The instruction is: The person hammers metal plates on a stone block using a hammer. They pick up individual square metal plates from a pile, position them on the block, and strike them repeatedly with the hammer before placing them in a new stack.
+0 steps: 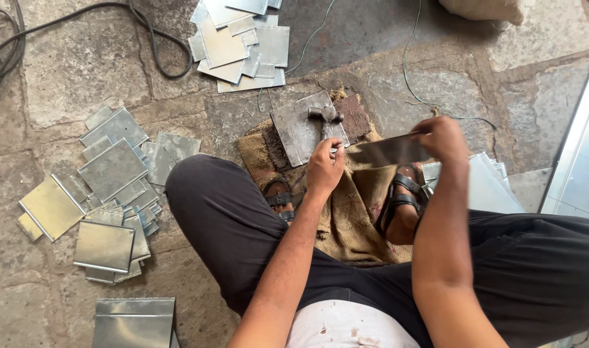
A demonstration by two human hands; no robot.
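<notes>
Lap: the person sits cross-legged on the stone floor, dark trousers, sandals on both feet.
Left hand: fingers curled, pinching the near end of a grey metal sheet piece.
Right hand: closed over the far end of the same piece (it looks blurred), held in the air above the feet.
Burlap sack: spread under the feet.
Steel block: lies on the sack just beyond the left hand, a hammer resting on it.
Left piles: cut metal squares loose on the floor, no box or tray.
Far pile: more squares, a black cable beside them.
</notes>
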